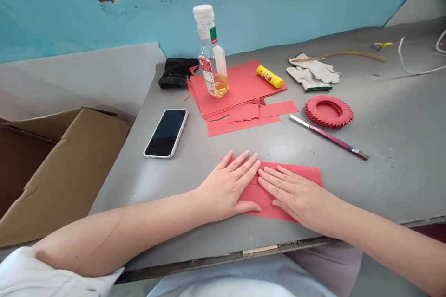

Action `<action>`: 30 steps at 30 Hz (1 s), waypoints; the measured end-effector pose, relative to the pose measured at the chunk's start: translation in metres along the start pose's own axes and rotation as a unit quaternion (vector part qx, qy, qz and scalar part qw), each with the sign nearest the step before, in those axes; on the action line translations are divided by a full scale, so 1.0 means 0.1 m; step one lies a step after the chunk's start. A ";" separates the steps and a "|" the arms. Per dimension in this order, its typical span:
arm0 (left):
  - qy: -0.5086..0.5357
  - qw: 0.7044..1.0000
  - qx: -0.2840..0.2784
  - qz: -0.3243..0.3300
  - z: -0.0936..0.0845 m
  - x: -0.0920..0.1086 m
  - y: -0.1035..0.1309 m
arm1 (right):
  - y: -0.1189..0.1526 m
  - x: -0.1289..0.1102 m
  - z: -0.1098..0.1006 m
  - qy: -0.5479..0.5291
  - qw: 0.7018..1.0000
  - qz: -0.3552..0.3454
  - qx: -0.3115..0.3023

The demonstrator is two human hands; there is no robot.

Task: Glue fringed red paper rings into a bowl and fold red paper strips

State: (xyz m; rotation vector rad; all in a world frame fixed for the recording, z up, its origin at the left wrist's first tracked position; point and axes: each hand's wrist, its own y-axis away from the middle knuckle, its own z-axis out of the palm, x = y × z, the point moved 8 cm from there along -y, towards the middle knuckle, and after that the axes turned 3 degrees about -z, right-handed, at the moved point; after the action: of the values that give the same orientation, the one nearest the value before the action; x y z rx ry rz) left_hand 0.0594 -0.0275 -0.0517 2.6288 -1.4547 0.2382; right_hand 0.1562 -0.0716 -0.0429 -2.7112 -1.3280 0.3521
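A sheet of red paper (268, 209) lies near the table's front edge, partly covered by both hands. My left hand (232, 185) rests flat on its left part, fingers stretched out and slightly spread. On its right part lies my right hand (296, 195), palm down with the fingers extended. The fingertips of the two hands almost meet over the paper's middle. Beyond the right hand is a utility knife (331, 138) with a purple handle, and behind it a round red folded-paper ring (329, 111).
A glass bottle (213, 55) and a yellow glue stick (270, 77) sit on stacked red paper (240, 83), with cut strips (244, 125) in front. A phone (166, 133) lies left, white gloves (311, 73) back right. A cardboard box (69, 158) stands beside the table.
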 end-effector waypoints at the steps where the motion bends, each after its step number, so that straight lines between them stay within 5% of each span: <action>1: 0.000 1.000 -0.001 -0.001 0.00 0.00 0.00 | 0.00 0.01 0.00 0.002 1.000 -0.003 -0.002; 17: -0.012 0.999 0.010 -0.028 -0.04 -0.07 0.03 | 0.00 0.01 0.00 -0.003 1.000 -0.010 0.005; 25: -0.063 0.989 0.026 -0.131 -0.18 -0.46 0.44 | 0.01 0.02 0.00 -0.003 1.000 -0.008 0.008; 30: -0.073 0.984 0.024 -0.162 -0.21 -0.53 0.56 | 0.02 0.02 0.02 0.003 1.000 -0.014 0.010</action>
State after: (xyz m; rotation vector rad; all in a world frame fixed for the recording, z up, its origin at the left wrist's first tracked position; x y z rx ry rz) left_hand -0.0176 -0.0092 -0.0399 2.9208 -1.0424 0.0472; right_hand 0.1584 -0.0717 -0.0460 -2.6730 -1.3507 0.3526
